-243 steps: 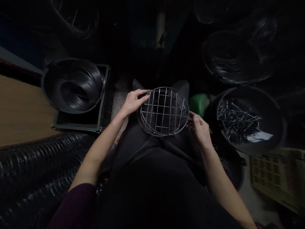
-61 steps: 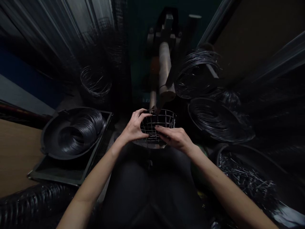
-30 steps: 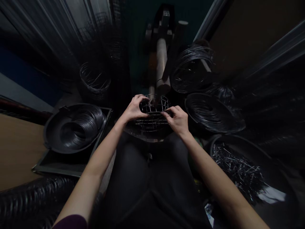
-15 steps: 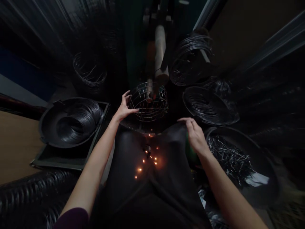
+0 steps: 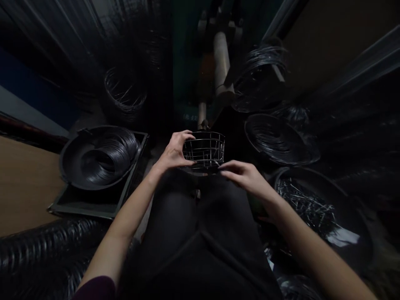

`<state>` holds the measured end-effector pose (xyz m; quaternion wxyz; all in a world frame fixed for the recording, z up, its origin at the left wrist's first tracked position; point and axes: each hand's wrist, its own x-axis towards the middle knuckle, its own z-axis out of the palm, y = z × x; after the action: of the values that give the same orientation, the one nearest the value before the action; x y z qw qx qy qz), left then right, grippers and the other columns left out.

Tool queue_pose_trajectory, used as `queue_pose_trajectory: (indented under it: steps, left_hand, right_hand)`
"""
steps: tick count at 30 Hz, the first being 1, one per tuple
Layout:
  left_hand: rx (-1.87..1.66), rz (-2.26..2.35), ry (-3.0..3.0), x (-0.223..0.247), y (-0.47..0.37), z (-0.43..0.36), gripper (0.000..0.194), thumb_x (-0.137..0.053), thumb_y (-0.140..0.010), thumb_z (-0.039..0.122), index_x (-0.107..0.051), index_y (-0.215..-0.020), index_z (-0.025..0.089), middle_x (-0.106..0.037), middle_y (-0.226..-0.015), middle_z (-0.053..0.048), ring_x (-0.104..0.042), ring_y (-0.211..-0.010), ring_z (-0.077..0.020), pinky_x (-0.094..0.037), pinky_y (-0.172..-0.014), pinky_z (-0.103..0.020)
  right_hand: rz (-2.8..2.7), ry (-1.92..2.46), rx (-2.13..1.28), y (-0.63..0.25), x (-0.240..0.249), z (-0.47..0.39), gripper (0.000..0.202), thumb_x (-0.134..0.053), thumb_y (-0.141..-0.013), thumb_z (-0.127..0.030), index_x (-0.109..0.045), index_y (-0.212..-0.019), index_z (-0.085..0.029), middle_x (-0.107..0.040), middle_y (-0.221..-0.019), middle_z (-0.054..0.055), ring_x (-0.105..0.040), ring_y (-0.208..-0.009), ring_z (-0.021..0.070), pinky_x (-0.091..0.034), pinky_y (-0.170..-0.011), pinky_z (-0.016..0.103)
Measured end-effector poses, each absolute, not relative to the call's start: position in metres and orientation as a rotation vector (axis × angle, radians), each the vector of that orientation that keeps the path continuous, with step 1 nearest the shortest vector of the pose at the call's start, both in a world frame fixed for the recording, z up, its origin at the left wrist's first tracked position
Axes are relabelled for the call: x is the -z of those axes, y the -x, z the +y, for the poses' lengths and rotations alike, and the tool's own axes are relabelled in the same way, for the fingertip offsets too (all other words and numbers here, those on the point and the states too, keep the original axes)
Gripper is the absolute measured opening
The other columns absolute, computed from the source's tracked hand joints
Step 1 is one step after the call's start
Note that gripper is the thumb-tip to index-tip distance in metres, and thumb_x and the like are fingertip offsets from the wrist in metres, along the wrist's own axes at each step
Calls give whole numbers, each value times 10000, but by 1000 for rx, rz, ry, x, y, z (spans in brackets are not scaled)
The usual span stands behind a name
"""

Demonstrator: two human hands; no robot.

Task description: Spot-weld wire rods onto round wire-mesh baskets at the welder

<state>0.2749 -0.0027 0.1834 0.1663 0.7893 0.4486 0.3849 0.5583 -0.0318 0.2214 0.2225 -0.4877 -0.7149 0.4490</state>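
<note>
A small round wire basket is in front of me, above my knees and below the machine's arm. My left hand is shut on its left side, with the thumb along the lower edge and the fingers over the top. My right hand is at the lower right edge of the basket, thumb and fingers pinched together. From its fingertips sticks a thin bright sliver that looks like a short piece of wire. Whether that piece touches the basket is hard to tell.
A machine with a thick metal arm and a lower rod stands ahead. Left is a basin of wire rings on a crate. At right are another basin of rings and a tub of short wire pieces.
The basket has come down and off the machine's arm, toward me. My right hand has moved from my right knee to the basket's edge. The sparks over my lap are gone.
</note>
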Motion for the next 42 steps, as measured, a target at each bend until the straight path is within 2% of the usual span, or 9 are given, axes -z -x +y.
queue_pose_trajectory:
  steps: [2, 4, 6, 9, 13, 21, 32, 38, 42]
  left_hand:
    - [-964, 1291, -2341, -190, -285, -3, 667, -870, -584, 339, -545, -1148, 190, -511, -1377, -165, -462, -1276, -356, -394, -1091, -525]
    - [-874, 1307, -2386, -195, -291, -1, 606, -864, -586, 326, -571, -1098, 188, -501, -1395, -169, -454, -1275, -373, -393, -1083, -548]
    - [-852, 1313, -2389, -198, -295, 3, 584, -867, -586, 325, -580, -1075, 185, -501, -1399, -171, -455, -1277, -375, -403, -1076, -549]
    - [-891, 1297, -2347, -200, -296, 8, 588, -875, -591, 352, -577, -1070, 185, -518, -1379, -167, -470, -1279, -360, -415, -1076, -538]
    - [-937, 1281, -2297, -202, -298, 16, 592, -877, -600, 352, -570, -1079, 190, -524, -1378, -160, -473, -1294, -355, -417, -1077, -549]
    - [-944, 1308, -2353, -205, -297, 30, 607, -876, -594, 348, -567, -1084, 164, -531, -1341, -187, -467, -1310, -358, -407, -1087, -530]
    - [-866, 1310, -2344, -217, -290, 45, 619, -872, -584, 343, -569, -1094, 168, -530, -1333, -157, -484, -1270, -348, -422, -1072, -515]
    - [-833, 1327, -2261, -216, -291, 45, 661, -870, -572, 382, -556, -1113, 169, -569, -1252, -127, -506, -1232, -351, -418, -1065, -510]
    - [-845, 1418, -2205, -219, -289, 44, 686, -857, -564, 338, -543, -1154, 184, -590, -1144, -89, -554, -1101, -319, -472, -977, -479]
  right_hand:
    - [-2114, 1350, -1258, -534, -236, -12, 284, -675, -843, -427, -761, -912, -165, -702, -694, 16, -613, -574, 135, -473, -531, 239]
    - [-2282, 1401, -1018, -518, -241, 2, 220, -654, -871, -356, -766, -885, -167, -745, -784, 40, -678, -701, 162, -494, -621, 245]
    - [-2496, 1413, -629, -510, -242, 5, 205, -625, -901, -307, -759, -980, -172, -767, -935, 69, -710, -822, 191, -493, -669, 256]
    - [-2788, 1320, -170, -511, -242, -1, 333, -572, -930, -283, -671, -1231, -182, -725, -1171, 99, -721, -828, 210, -455, -578, 269]
    - [-2897, 1217, 60, -518, -242, -2, 352, -479, -956, -237, -647, -1265, -216, -721, -1188, 72, -709, -716, 177, -388, -489, 265]
    - [-2834, 1100, 144, -519, -240, 21, 350, -463, -968, -266, -662, -1256, -253, -743, -1138, 29, -706, -736, 154, -349, -484, 249]
    - [-2833, 1087, 194, -513, -245, 33, 329, -459, -974, -302, -687, -1207, -256, -747, -1123, 18, -709, -759, 164, -343, -496, 250]
    - [-2713, 1121, 66, -522, -236, 29, 334, -498, -974, -312, -654, -1266, -266, -739, -1144, 41, -709, -852, 179, -418, -563, 251]
    - [-2558, 1243, 68, -525, -229, 26, 225, -559, -947, -291, -703, -1108, -230, -719, -1046, 59, -664, -789, 160, -424, -574, 243]
